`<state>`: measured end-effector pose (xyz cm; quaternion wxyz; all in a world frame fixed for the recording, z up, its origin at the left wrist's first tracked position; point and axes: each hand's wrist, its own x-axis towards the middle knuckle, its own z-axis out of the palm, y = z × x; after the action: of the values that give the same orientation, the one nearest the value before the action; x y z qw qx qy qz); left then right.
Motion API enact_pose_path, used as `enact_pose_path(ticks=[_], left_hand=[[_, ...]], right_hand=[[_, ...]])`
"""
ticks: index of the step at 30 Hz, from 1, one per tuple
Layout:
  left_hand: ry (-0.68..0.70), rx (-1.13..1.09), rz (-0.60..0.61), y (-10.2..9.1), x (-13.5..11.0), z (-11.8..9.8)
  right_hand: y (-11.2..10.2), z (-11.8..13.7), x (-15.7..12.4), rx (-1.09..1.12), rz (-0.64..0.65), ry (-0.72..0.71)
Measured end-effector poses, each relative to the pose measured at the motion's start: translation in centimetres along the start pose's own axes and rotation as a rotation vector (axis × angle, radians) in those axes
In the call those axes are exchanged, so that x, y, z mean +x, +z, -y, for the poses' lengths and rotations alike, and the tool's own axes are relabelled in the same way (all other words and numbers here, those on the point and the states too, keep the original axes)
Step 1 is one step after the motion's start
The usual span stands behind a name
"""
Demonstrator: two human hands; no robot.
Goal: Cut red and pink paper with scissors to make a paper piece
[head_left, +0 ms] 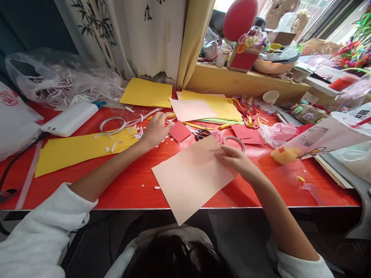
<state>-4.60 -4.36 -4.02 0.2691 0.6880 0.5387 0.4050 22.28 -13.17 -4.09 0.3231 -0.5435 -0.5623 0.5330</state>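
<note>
My right hand pinches the upper right edge of a large pale pink sheet of paper, thumb and fingers closed on it. The sheet is tilted, and its lowest corner hangs past the table's front edge. My left hand reaches over the table with thumb and index finger apart. A thin yellow strip-like thing lies by its fingertips; whether they touch it I cannot tell. Just right of that hand is a red paper square. Black-handled scissors and a tape roll lie behind the pink sheet.
Yellow sheets lie at the left, with another tape roll and white scraps. More yellow paper and a smaller pink sheet are at the back. On the right are red paper pieces and a tilted drink cup.
</note>
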Motion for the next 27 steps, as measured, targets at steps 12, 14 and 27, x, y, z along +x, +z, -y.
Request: enact_pose_path(ticks=[12,14,27], left_hand=[[-0.228,-0.779,0.302,1.1,-1.8,-0.6],[-0.261,-0.831,0.248,1.4,-1.6,-0.4],[-0.137,-0.879,0.05,2.7,-2.3,-0.6]], right_hand=[[-2.0,3.8,3.9,-0.048,-0.478,-0.473],[-1.6,2.6,4.2,0.076,-0.234,-0.29],[0.7,2.5,2.8,0.488,0.108,-0.365]])
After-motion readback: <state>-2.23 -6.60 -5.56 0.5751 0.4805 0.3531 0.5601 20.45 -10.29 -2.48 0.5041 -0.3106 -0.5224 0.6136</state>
